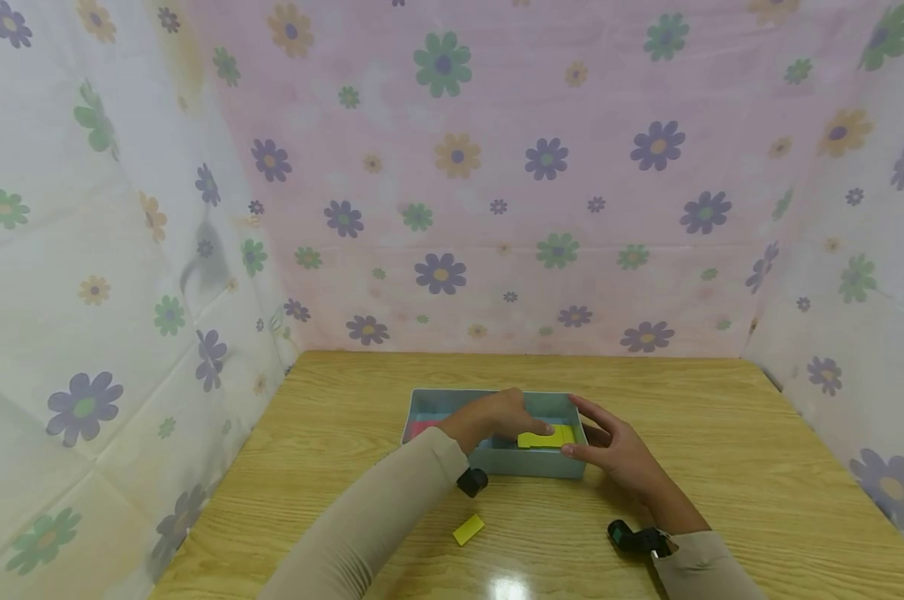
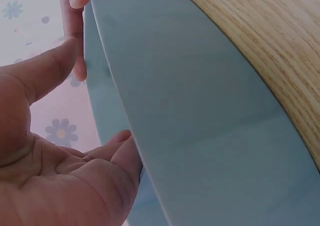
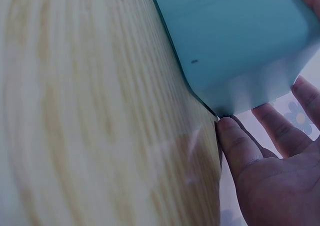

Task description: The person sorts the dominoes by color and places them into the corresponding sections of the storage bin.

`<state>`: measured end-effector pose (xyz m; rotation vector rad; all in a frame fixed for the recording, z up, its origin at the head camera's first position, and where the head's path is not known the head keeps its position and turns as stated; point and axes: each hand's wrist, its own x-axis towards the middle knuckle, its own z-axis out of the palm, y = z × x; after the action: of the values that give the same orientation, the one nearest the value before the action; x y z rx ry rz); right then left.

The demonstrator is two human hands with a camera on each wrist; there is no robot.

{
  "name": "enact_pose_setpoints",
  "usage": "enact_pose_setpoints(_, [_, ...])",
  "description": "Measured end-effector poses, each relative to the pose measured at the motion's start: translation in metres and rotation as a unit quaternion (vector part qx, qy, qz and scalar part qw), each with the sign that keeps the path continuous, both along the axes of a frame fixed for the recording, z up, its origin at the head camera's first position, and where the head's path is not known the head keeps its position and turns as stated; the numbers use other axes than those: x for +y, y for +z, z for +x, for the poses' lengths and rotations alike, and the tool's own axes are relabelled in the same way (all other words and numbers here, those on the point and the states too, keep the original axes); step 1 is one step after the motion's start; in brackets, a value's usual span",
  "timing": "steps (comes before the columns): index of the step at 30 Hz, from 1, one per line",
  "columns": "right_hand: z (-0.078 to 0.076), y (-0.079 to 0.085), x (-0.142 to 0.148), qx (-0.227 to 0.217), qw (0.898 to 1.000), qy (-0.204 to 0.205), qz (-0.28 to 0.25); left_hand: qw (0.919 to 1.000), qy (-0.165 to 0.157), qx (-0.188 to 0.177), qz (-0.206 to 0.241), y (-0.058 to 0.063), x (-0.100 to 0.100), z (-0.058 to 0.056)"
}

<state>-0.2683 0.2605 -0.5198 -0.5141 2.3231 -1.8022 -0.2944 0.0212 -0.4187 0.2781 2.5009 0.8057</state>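
Observation:
A long, shallow grey-blue plastic box [image 1: 530, 463] stands on the table. My left hand [image 1: 496, 414] reaches into it, thumb stretched to the right over yellow flat pieces [image 1: 559, 437] at the right end. In the left wrist view, the box's side wall [image 2: 190, 106] hides the fingertips of my left hand [image 2: 65, 176]; no held thing shows. My right hand [image 1: 624, 454] holds the box's right end, thumb at the near corner and a finger at the far corner. In the right wrist view, the right hand's fingers [image 3: 282, 131] touch the end wall.
A small yellow rectangular piece [image 1: 468, 529] lies on the wooden table [image 1: 347, 383] in front of the box. Something pink [image 1: 423, 427] lies in the box's left end. Flowered cloth [image 1: 452, 208] hangs behind the table and along both sides.

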Motion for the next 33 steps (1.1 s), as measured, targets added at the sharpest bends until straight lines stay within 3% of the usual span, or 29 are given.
enact_pose_setpoints(6, [-0.002, -0.001, 0.0, 0.004, 1.0, 0.009, -0.001, 0.9999, 0.001, 0.004, -0.013, 0.001, 0.001, 0.0])
enact_pose_setpoints(18, [-0.001, -0.002, 0.001, -0.007, 1.0, 0.006, -0.008, 0.9978, -0.042, 0.051, -0.006, 0.014, -0.013, 0.01])
enact_pose_setpoints(25, [-0.001, -0.002, 0.0, -0.007, 1.0, -0.001, -0.007, 0.9955, -0.039, 0.045, 0.073, 0.023, -0.047, 0.017])
enact_pose_setpoints(33, [0.001, -0.002, 0.001, 0.001, 1.0, -0.01, 0.006, 0.988, -0.042, 0.04, 0.143, 0.017, -0.089, 0.03])
